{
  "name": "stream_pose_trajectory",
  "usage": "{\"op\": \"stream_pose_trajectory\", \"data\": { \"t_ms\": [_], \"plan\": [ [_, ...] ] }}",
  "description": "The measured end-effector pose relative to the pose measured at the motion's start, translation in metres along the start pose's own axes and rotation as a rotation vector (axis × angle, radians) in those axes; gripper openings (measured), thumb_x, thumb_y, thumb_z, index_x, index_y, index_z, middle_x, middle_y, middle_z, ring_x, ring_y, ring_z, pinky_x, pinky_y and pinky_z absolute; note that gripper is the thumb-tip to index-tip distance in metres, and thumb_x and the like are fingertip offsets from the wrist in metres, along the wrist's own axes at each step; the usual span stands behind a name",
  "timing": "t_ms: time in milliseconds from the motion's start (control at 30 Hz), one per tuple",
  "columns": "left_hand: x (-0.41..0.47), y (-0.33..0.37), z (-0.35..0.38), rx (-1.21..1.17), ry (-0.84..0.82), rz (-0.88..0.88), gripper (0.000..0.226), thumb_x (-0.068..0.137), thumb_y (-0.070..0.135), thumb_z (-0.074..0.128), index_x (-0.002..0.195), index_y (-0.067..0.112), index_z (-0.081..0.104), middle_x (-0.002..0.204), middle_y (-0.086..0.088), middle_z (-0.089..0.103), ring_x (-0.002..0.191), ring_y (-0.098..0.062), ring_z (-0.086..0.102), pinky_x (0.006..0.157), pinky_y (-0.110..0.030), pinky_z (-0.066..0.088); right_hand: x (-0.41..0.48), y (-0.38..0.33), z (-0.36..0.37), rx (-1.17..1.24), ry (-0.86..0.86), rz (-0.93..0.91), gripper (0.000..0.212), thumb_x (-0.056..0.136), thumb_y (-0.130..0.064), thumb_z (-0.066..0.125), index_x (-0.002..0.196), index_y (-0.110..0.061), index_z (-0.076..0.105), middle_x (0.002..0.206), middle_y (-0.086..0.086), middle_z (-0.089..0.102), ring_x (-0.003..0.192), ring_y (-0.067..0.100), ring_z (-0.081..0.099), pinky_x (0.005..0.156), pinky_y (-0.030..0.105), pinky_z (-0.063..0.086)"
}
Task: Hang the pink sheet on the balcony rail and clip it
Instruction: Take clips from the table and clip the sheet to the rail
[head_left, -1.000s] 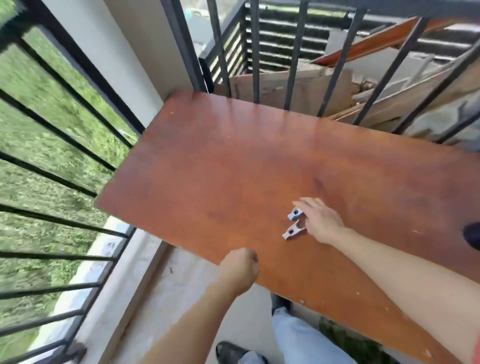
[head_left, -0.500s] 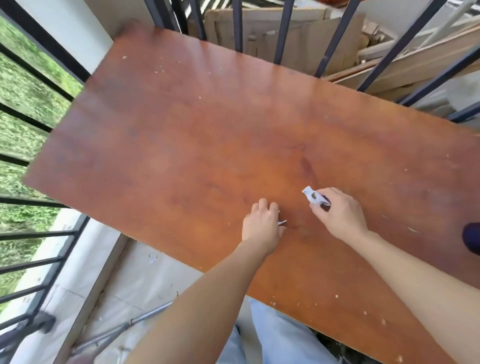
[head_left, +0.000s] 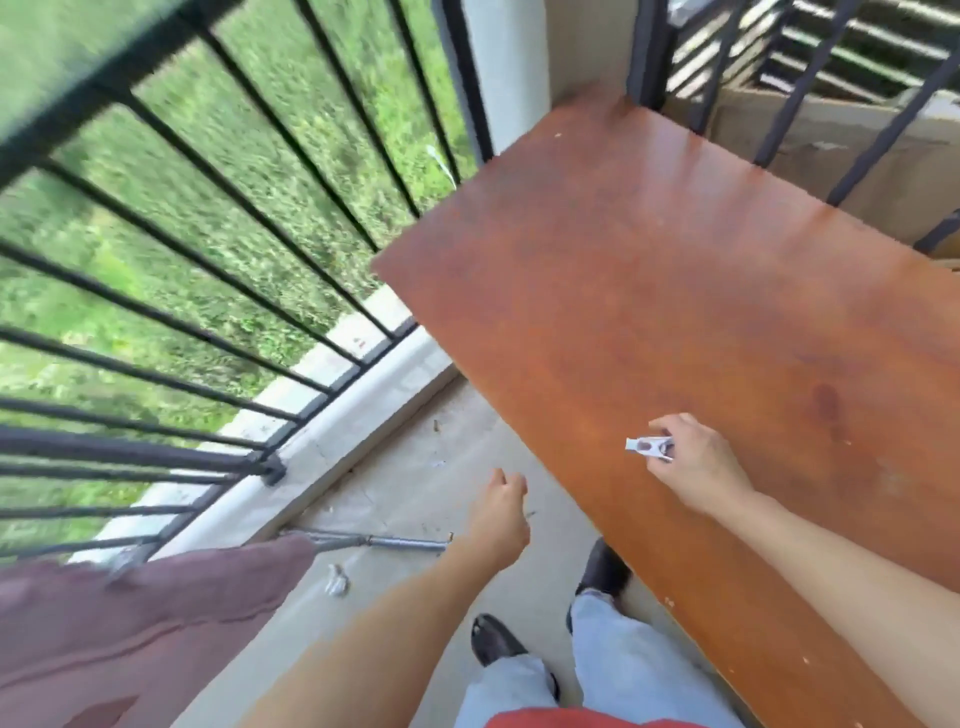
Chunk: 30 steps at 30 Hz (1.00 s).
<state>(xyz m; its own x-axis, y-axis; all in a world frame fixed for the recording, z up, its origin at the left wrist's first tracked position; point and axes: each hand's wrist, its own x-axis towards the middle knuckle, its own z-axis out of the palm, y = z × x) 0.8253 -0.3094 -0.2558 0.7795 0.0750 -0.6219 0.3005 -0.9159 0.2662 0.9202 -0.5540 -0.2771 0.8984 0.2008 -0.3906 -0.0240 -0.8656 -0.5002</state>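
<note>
The pink sheet (head_left: 145, 613) hangs at the lower left, draped over the black balcony rail (head_left: 130, 83), whose bars run across the left side. My right hand (head_left: 696, 467) pinches a white clothes clip (head_left: 647, 447) just above the brown wooden table (head_left: 675, 286). My left hand (head_left: 501, 512) hovers over the floor beside the table's edge. Its fingers are curled, and a small grey tip of a second clip (head_left: 530, 514) pokes out of them.
A metal rod (head_left: 395, 543) and a small white scrap (head_left: 336, 579) lie on the concrete floor near the rail's base. Cardboard (head_left: 831, 135) stands behind more bars at the back right. My feet (head_left: 493, 642) stand between table and rail.
Both hands lifted a clip off the table. My view swung left toward the rail, and my left hand moved off the table toward the pink sheet.
</note>
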Motion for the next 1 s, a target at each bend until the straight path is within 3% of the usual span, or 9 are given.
{"op": "stream_pose_trajectory", "data": {
  "t_ms": [100, 200, 267, 367, 467, 567, 700, 833, 1000],
  "plan": [
    [-0.045, -0.068, -0.011, -0.108, 0.044, -0.172, 0.031, 0.091, 0.016, 0.057, 0.121, 0.012, 0.051, 0.124, -0.012, 0.052, 0.107, -0.033, 0.056, 0.087, -0.039, 0.046, 0.006, -0.077, 0.02, -0.066, -0.118, -0.184, 0.025, 0.074, -0.017, 0.071, 0.098, -0.016, 0.067, 0.094, 0.004, 0.064, 0.086, 0.029, 0.063, 0.072, 0.036, 0.047],
    [-0.099, -0.132, -0.011, -0.253, 0.11, -0.342, 0.038, 0.089, 0.019, 0.058, 0.126, 0.016, 0.05, 0.123, -0.01, 0.059, 0.11, -0.031, 0.057, 0.084, -0.034, 0.047, -0.009, -0.165, 0.052, -0.158, -0.254, -0.345, 0.023, 0.067, -0.028, 0.073, 0.087, -0.02, 0.063, 0.083, 0.002, 0.065, 0.077, 0.026, 0.058, 0.062, 0.033, 0.04],
    [-0.142, -0.171, -0.003, -0.333, 0.178, -0.417, 0.038, 0.09, 0.018, 0.056, 0.127, 0.017, 0.047, 0.122, -0.008, 0.058, 0.11, -0.031, 0.057, 0.084, -0.033, 0.045, -0.029, -0.218, 0.081, -0.223, -0.333, -0.477, 0.029, 0.059, -0.041, 0.064, 0.083, -0.025, 0.058, 0.083, 0.0, 0.068, 0.081, 0.026, 0.065, 0.065, 0.034, 0.048],
    [-0.202, -0.223, 0.018, -0.398, 0.267, -0.487, 0.032, 0.091, 0.021, 0.053, 0.122, 0.02, 0.048, 0.117, -0.007, 0.06, 0.114, -0.033, 0.056, 0.095, -0.037, 0.046, -0.072, -0.289, 0.121, -0.355, -0.396, -0.632, 0.023, 0.069, -0.035, 0.065, 0.09, -0.029, 0.056, 0.095, -0.002, 0.067, 0.094, 0.023, 0.064, 0.068, 0.03, 0.044],
    [-0.27, -0.277, 0.04, -0.423, 0.36, -0.608, 0.029, 0.091, 0.018, 0.051, 0.119, 0.025, 0.048, 0.118, -0.003, 0.062, 0.109, -0.03, 0.059, 0.085, -0.034, 0.047, -0.129, -0.358, 0.171, -0.467, -0.434, -0.81, 0.028, 0.075, -0.032, 0.067, 0.101, -0.023, 0.061, 0.102, 0.001, 0.069, 0.098, 0.025, 0.062, 0.065, 0.028, 0.034],
    [-0.34, -0.33, 0.068, -0.477, 0.461, -0.717, 0.036, 0.089, 0.015, 0.05, 0.123, 0.025, 0.048, 0.119, -0.003, 0.062, 0.108, -0.029, 0.06, 0.084, -0.033, 0.046, -0.186, -0.42, 0.227, -0.5, -0.514, -0.987, 0.03, 0.078, -0.034, 0.066, 0.106, -0.024, 0.062, 0.102, -0.001, 0.07, 0.099, 0.024, 0.064, 0.068, 0.028, 0.041],
    [-0.421, -0.379, 0.109, -0.605, 0.54, -0.883, 0.037, 0.086, 0.012, 0.05, 0.121, 0.022, 0.049, 0.118, -0.004, 0.062, 0.106, -0.028, 0.06, 0.084, -0.036, 0.047, -0.255, -0.489, 0.29, -0.601, -0.58, -1.248, 0.032, 0.08, -0.049, 0.064, 0.1, -0.025, 0.061, 0.097, 0.001, 0.069, 0.095, 0.028, 0.064, 0.072, 0.033, 0.048],
    [-0.484, -0.413, 0.146, -0.696, 0.607, -1.075, 0.04, 0.088, 0.012, 0.05, 0.126, 0.021, 0.048, 0.121, -0.003, 0.061, 0.113, -0.028, 0.058, 0.086, -0.034, 0.046, -0.322, -0.552, 0.348, -0.704, -0.603, -1.461, 0.033, 0.081, -0.046, 0.064, 0.103, -0.021, 0.062, 0.102, 0.005, 0.07, 0.099, 0.029, 0.064, 0.074, 0.033, 0.045],
    [-0.552, -0.466, 0.188, -0.835, 0.661, -1.285, 0.041, 0.085, 0.011, 0.051, 0.126, 0.016, 0.054, 0.122, -0.007, 0.062, 0.115, -0.029, 0.058, 0.09, -0.034, 0.046, -0.389, -0.617, 0.431, -0.723, -0.736, -1.656, 0.033, 0.079, -0.053, 0.067, 0.097, -0.026, 0.061, 0.101, -0.002, 0.069, 0.093, 0.023, 0.064, 0.065, 0.03, 0.041]
  ]
}}
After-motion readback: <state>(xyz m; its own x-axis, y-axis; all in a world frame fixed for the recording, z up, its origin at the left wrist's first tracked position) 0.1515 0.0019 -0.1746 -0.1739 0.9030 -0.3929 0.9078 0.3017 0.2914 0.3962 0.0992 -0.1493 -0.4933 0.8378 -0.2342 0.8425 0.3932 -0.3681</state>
